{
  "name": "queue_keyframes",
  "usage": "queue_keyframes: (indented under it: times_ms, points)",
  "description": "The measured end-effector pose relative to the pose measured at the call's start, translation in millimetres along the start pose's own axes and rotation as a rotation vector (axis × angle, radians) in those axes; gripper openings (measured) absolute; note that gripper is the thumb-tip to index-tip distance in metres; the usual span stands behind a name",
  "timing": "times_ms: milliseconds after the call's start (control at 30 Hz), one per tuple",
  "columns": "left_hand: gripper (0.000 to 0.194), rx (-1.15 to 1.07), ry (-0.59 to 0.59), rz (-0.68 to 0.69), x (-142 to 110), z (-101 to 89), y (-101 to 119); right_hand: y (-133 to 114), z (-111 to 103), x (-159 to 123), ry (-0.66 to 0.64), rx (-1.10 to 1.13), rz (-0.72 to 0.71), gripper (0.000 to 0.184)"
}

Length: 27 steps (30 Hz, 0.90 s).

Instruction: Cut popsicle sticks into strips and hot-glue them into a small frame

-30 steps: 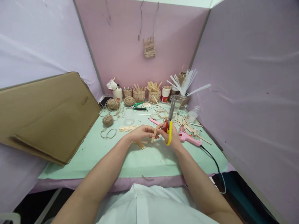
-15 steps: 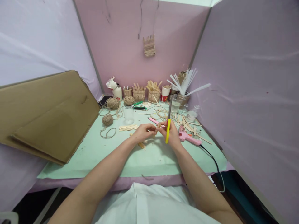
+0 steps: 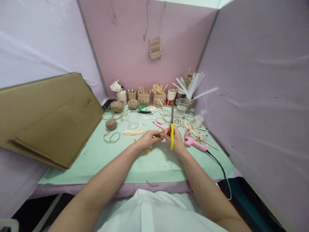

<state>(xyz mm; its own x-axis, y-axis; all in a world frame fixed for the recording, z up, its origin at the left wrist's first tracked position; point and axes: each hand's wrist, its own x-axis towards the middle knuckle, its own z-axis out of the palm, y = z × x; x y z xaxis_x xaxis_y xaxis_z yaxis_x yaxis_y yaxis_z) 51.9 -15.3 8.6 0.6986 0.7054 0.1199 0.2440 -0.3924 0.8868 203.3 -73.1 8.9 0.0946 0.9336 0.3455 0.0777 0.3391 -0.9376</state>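
Note:
My right hand (image 3: 175, 138) is closed round the yellow handle of a pair of scissors (image 3: 172, 137), whose dark blades point up and away from me. Its fingertips also meet those of my left hand (image 3: 151, 138) at a small pale wooden piece (image 3: 166, 130), mostly hidden by the fingers. My left fingers are pinched together on that piece. Under my left wrist lie a few flat wooden sticks (image 3: 146, 150). Just beyond the hands a pink pen-like tool (image 3: 158, 125) rests on the green table top (image 3: 106, 167).
On the right lie a pink glue gun (image 3: 196, 144) with a black cord and scattered wood strips (image 3: 193, 129). Twine balls (image 3: 111, 124), a clear cup (image 3: 133, 120), and green-handled pliers (image 3: 145, 111) sit farther back. A large cardboard sheet (image 3: 53, 119) leans at left.
The scissors in my right hand have shifted slightly left and stand lower. Both hands stay together, with the fingers slightly moved around the small wooden piece.

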Motion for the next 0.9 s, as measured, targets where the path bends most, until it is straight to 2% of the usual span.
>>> queue_keyframes:
  times_ms: [200, 367, 467, 600, 900]
  points:
    - [0.024, -0.016, 0.031, -0.003, 1.1, 1.2, -1.8, 0.5, 1.3, -0.4, 0.036, -0.024, -0.015, 0.037]
    - [0.025, -0.019, 0.170, -0.003, -0.8, 1.0, 3.0, -0.3, -0.3, 0.8, 0.131, -0.056, 0.002, 0.035]
    - [0.025, -0.004, 0.212, 0.004, -1.3, 2.3, 2.8, 2.8, -1.3, 1.7, 0.152, -0.079, -0.019, 0.034]
    - [0.021, 0.034, 0.211, 0.039, -1.3, 6.2, -0.9, 5.9, -2.8, 1.2, 0.162, -0.129, -0.021, 0.031]
    - [0.020, 0.314, 0.148, 0.120, -6.9, 4.9, 4.2, -2.5, -2.6, -2.0, 0.156, -0.217, -0.018, 0.028]
